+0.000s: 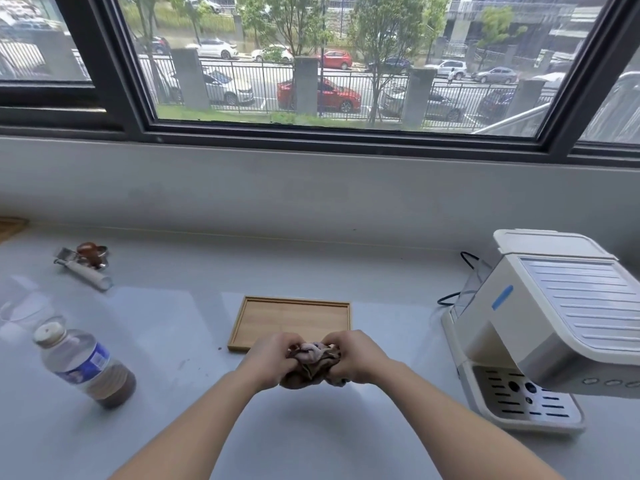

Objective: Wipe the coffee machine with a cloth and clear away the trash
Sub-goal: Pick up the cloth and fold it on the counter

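Observation:
A crumpled brown and pale cloth (313, 362) is bunched between both hands above the counter, in front of a wooden tray. My left hand (272, 360) grips its left side and my right hand (356, 356) grips its right side. The white coffee machine (554, 317) stands at the right, about a hand's width from my right hand, with its drip grate (519, 400) facing me. A plastic bottle (83, 365) with brown liquid in its bottom stands at the left.
A shallow wooden tray (239, 327) lies just beyond my hands. A portafilter with a white handle (83, 268) and a brown tamper (90, 252) lie at the far left. A black cable (467, 261) runs behind the machine. Small dark specks (187, 363) dot the grey counter.

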Tool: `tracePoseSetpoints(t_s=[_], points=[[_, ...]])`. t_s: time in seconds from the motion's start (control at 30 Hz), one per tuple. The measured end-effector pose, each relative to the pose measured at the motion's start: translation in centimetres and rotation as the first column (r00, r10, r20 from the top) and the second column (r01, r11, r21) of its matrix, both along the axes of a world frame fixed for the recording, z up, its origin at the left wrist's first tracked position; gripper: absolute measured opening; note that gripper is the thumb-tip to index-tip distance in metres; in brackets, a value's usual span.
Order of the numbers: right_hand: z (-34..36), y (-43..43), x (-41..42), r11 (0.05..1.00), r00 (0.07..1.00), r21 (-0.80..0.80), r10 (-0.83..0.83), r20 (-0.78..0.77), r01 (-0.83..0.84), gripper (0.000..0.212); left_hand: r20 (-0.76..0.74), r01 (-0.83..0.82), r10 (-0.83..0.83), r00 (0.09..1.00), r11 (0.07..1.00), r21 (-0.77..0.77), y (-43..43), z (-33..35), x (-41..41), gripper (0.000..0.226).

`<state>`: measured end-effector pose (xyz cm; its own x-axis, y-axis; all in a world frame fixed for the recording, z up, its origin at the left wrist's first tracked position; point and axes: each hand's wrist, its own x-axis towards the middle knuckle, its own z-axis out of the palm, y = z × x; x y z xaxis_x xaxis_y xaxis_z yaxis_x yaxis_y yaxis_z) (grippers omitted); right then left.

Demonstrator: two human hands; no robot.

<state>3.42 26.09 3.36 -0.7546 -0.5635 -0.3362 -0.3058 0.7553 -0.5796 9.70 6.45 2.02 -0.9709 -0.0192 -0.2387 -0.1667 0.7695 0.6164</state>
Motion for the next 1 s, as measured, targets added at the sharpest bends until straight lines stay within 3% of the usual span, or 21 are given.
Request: tracePoseSetpoints(t_s=[1.0], points=[[-3.5, -6.9, -8.8, 0.996, 0.996, 0.093, 0.004, -0.088, 0.004, 0.045, 0.001, 0.032, -0.032, 0.999, 0.991, -0.130, -5.6, -2.9, -8.9, 0.037]])
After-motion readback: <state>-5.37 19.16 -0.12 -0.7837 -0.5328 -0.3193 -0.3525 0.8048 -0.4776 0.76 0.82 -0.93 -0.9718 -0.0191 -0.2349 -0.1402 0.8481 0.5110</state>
